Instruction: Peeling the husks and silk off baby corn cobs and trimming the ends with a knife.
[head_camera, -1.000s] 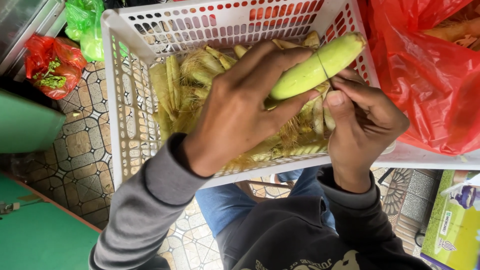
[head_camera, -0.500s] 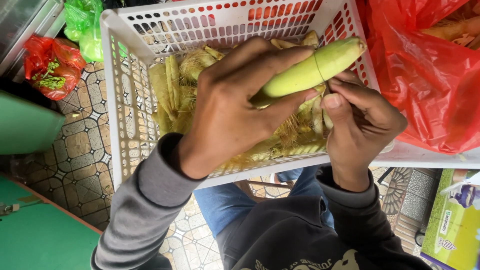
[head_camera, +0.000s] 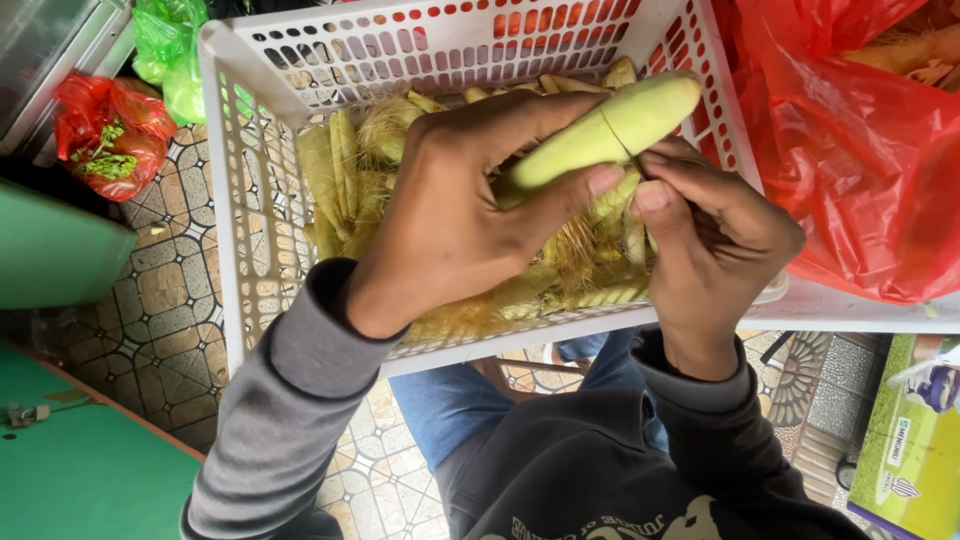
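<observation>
A pale green corn husk (head_camera: 610, 130) over a white perforated basket (head_camera: 225, 200), red bag (head_camera: 850, 160) beside, perhaps brown-patterned floor tiles (head_camera: 170, 290).

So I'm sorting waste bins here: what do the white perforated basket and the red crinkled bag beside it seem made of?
The white perforated basket looks like moulded rigid plastic: smooth matte walls with even rows of punched slots. The red crinkled bag seems thin plastic film: glossy, creased, slightly see-through. The pale green ear the left hand holds is plant husk, matte and fibrous.

A market stall or produce shop: white crate (head_camera: 230, 200) of baby corn (head_camera: 340, 170), bagged vegetables (head_camera: 110, 135) (tiled floor (head_camera: 170, 290)).
</observation>
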